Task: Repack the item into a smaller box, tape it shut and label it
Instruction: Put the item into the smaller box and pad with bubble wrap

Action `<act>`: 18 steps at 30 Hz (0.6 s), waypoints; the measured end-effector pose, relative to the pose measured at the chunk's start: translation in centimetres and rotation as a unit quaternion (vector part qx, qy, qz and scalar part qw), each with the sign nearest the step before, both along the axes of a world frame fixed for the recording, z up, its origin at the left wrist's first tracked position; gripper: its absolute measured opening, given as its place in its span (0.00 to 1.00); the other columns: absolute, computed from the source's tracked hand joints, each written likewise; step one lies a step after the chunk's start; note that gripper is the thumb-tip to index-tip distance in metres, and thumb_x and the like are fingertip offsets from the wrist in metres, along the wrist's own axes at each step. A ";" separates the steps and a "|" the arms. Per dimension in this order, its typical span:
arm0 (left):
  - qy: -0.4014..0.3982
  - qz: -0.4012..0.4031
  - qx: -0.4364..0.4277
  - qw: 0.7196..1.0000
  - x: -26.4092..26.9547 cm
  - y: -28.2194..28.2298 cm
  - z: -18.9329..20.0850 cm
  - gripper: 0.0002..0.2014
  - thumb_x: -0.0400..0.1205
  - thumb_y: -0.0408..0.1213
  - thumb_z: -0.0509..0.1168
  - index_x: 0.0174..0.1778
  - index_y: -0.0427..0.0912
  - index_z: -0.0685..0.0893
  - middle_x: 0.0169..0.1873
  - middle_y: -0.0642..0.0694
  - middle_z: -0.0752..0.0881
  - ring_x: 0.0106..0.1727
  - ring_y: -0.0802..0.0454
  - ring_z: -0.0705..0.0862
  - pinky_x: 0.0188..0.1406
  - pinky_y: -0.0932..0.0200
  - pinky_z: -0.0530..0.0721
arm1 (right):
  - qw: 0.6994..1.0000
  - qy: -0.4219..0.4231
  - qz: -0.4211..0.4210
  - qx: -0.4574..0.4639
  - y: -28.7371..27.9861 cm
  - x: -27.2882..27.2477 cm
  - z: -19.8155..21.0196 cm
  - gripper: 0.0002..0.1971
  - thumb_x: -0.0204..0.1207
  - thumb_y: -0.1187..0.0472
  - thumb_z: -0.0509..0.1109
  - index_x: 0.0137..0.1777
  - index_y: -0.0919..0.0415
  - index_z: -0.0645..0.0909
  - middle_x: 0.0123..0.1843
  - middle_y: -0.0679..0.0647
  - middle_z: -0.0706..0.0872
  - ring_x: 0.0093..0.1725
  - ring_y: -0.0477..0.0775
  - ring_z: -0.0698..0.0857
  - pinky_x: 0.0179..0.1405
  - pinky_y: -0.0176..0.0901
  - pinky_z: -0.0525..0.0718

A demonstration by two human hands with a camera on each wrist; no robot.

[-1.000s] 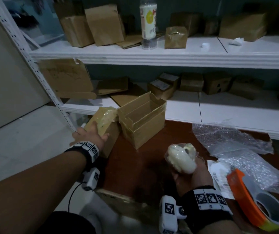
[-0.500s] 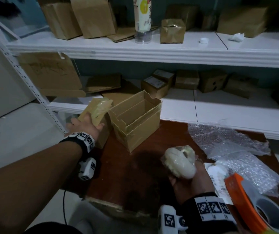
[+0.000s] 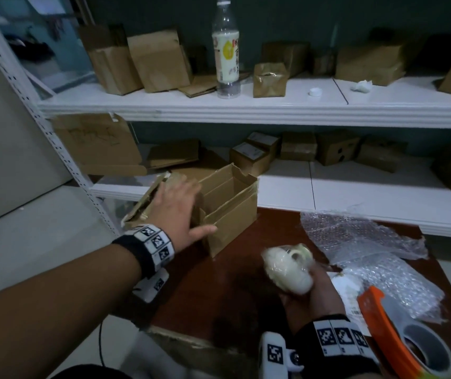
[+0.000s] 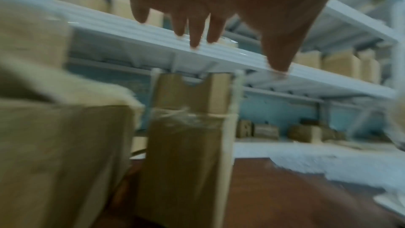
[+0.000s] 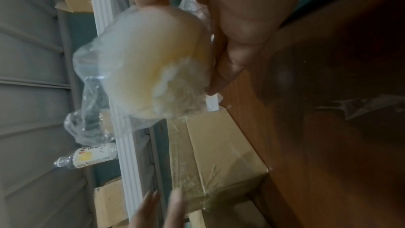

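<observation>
Your right hand [image 3: 310,289] is wrapped around the item [image 3: 287,269] — a pale cream, rounded lump in crinkly clear plastic, held above the brown table [image 3: 235,291]. Your left hand [image 3: 176,212] is flat with fingers spread, hovering by the open cardboard box [image 3: 230,212] — gripping nothing.

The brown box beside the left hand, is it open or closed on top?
Open. The box has its top flaps standing up, and the head view shows bare cardboard walls inside. Its floor is hidden.
</observation>
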State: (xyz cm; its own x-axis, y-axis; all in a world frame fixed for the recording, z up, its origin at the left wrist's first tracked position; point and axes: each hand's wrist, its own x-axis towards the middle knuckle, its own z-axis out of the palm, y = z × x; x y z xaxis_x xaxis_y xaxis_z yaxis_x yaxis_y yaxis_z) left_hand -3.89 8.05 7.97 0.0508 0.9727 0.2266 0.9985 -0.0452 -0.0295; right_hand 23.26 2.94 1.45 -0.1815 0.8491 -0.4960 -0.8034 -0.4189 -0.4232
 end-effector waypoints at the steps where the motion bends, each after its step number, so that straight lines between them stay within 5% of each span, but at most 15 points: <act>1: 0.011 -0.014 -0.034 0.999 1.1 0.2 0.1 0.51 0.73 0.72 0.64 0.86 0.49 0.54 0.87 0.48 0.58 0.87 0.50 0.53 0.86 0.39 0.50 | 1.000 0.002 -0.001 -0.007 -0.2 0.2 0.1 0.25 0.75 0.51 0.72 0.69 0.65 0.82 0.62 0.71 0.89 0.62 0.71 0.87 0.62 0.63 0.83; 3: 0.030 -0.020 -0.082 0.996 2.6 0.7 0.3 0.48 0.76 0.65 0.67 0.87 0.48 0.53 0.87 0.49 0.58 0.87 0.52 0.53 0.86 0.40 0.52 | 1.000 -0.004 -0.017 -0.016 -0.6 0.6 0.0 0.32 0.71 0.50 0.75 0.74 0.63 0.79 0.66 0.70 0.87 0.66 0.72 0.85 0.68 0.66 0.81; 5: 0.055 0.000 -0.116 0.992 3.4 1.1 0.3 0.37 0.80 0.59 0.66 0.83 0.50 0.63 0.82 0.49 0.69 0.85 0.51 0.62 0.85 0.37 0.53 | 0.999 -0.010 -0.037 -0.007 -1.0 1.2 0.2 0.33 0.71 0.51 0.75 0.75 0.62 0.78 0.66 0.69 0.87 0.67 0.72 0.85 0.72 0.68 0.78; 9: 0.058 0.005 -0.148 0.987 3.6 0.3 0.3 0.15 0.84 0.47 0.62 0.67 0.57 0.77 0.63 0.51 0.86 0.67 0.47 0.81 0.77 0.36 0.66 | 0.997 -0.005 -0.067 0.039 -1.7 2.5 1.3 0.35 0.61 0.54 0.81 0.69 0.67 0.83 0.63 0.69 0.88 0.64 0.69 0.87 0.72 0.66 0.79; 11: 0.061 -0.023 -0.143 0.988 3.9 -1.4 0.5 0.14 0.84 0.45 0.63 0.66 0.59 0.77 0.61 0.51 0.86 0.67 0.48 0.81 0.76 0.40 0.67 | 0.997 -0.014 -0.059 0.050 -2.0 3.3 2.1 0.17 0.74 0.57 0.73 0.57 0.69 0.90 0.55 0.67 0.92 0.54 0.64 0.92 0.62 0.61 0.88; 13: 0.066 -0.059 -0.132 0.987 4.3 -3.7 0.5 0.12 0.85 0.46 0.62 0.64 0.60 0.78 0.60 0.54 0.86 0.67 0.50 0.80 0.78 0.43 0.65 | 0.995 -0.002 -0.075 0.064 -2.3 3.5 3.0 0.19 0.81 0.60 0.65 0.35 0.65 0.94 0.42 0.63 0.94 0.40 0.58 0.94 0.45 0.55 0.93; 14: 0.070 -0.077 -0.128 0.986 4.4 -5.0 0.4 0.11 0.85 0.47 0.60 0.63 0.60 0.78 0.59 0.55 0.86 0.68 0.52 0.80 0.79 0.44 0.64 | 0.995 0.004 -0.080 0.063 -2.6 3.5 3.6 0.20 0.81 0.61 0.65 0.33 0.65 0.93 0.39 0.62 0.94 0.37 0.57 0.94 0.42 0.55 0.93; 16: 0.076 -0.104 -0.130 0.983 4.7 -7.6 0.1 0.11 0.85 0.49 0.58 0.62 0.60 0.78 0.58 0.57 0.85 0.67 0.54 0.79 0.79 0.44 0.63 | 0.995 0.006 -0.085 0.060 -2.6 3.5 4.0 0.12 0.73 0.61 0.70 0.47 0.69 0.91 0.42 0.64 0.94 0.39 0.59 0.94 0.46 0.57 0.93; 18: 0.069 -0.113 -0.134 0.982 5.1 -9.8 -0.1 0.12 0.85 0.50 0.58 0.63 0.59 0.80 0.59 0.56 0.86 0.68 0.54 0.79 0.79 0.46 0.61 | 0.995 0.006 -0.079 0.054 -2.4 3.3 3.7 0.24 0.63 0.59 0.74 0.59 0.70 0.86 0.51 0.67 0.93 0.47 0.64 0.94 0.49 0.60 0.92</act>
State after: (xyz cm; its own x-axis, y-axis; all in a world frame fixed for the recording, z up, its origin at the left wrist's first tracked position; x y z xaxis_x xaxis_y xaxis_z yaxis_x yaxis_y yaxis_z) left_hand 1.21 -1.72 7.89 0.2850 0.9566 -0.0603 0.9493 -0.2904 -0.1207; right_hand 26.60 0.55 5.16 -0.0474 0.9155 -0.3995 -0.8611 -0.2402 -0.4481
